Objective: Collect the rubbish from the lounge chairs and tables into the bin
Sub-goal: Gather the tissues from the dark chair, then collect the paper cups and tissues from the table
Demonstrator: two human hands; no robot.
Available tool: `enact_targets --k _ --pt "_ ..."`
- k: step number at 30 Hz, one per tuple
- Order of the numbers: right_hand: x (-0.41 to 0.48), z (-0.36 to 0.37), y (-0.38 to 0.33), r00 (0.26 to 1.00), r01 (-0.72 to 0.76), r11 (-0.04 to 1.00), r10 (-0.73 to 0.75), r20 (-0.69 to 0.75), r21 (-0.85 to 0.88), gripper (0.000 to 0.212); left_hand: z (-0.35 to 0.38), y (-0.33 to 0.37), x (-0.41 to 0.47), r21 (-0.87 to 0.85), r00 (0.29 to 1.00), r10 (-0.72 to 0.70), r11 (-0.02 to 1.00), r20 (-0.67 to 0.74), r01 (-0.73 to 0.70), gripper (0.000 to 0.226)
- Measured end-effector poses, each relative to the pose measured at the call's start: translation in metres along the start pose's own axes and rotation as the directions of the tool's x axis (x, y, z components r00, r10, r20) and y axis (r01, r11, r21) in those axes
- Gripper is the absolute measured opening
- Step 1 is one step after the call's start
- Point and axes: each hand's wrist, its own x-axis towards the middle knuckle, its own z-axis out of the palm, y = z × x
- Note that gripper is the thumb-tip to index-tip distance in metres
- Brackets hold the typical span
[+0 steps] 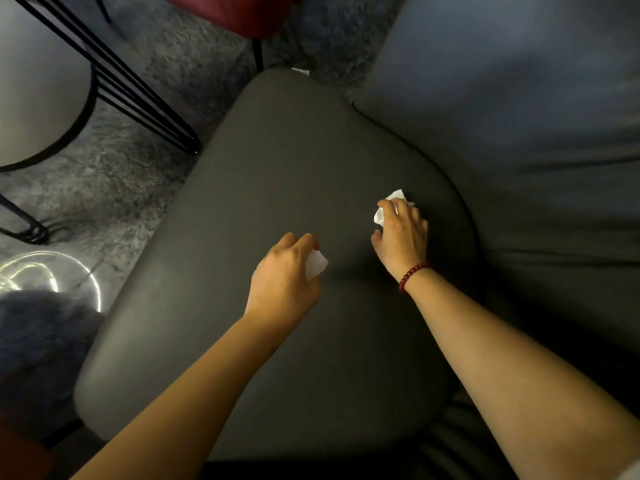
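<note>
I look down on the dark grey seat of a lounge chair. My left hand hovers over the middle of the seat, closed around a small white piece of paper. My right hand, with a red bead bracelet on the wrist, rests on the seat further back and right, its fingers curled over a crumpled white tissue. No bin is in view.
The chair's padded backrest rises on the right. A round white table with black wire legs stands at the upper left on grey carpet. A red chair is at the top. A small white scrap lies behind the seat's far edge.
</note>
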Motion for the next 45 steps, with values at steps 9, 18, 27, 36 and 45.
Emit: enact_targets --k 9,18,27,36,45 --pt "-0.011 0.015 -0.016 0.998 0.001 0.976 0.011 -0.058 0.217 0.022 0.006 -0.011 0.01 -0.002 1.0 -0.01 1.0 -0.022 0.01 0.02" --pt "-0.048 -0.041 -0.085 0.953 0.303 0.835 -0.251 -0.172 0.46 0.013 -0.037 -0.012 0.01 -0.009 0.996 0.026 1.0 -0.09 -0.027 0.04" --pt "-0.089 -0.134 -0.182 0.882 0.457 0.638 -0.417 -0.221 0.62 0.02 -0.146 -0.005 -0.021 0.007 0.946 0.149 0.988 -0.286 -0.154 0.049" --pt "-0.153 -0.193 -0.331 0.771 0.61 0.539 -0.572 -0.279 0.581 0.027 -0.289 -0.065 -0.091 0.101 0.927 0.111 0.992 -0.358 -0.08 0.008" --pt "-0.195 -0.225 -0.511 0.703 0.711 0.577 -0.601 -0.381 0.401 0.021 -0.481 -0.187 -0.184 0.191 0.83 -0.022 0.97 -0.557 0.153 0.012"
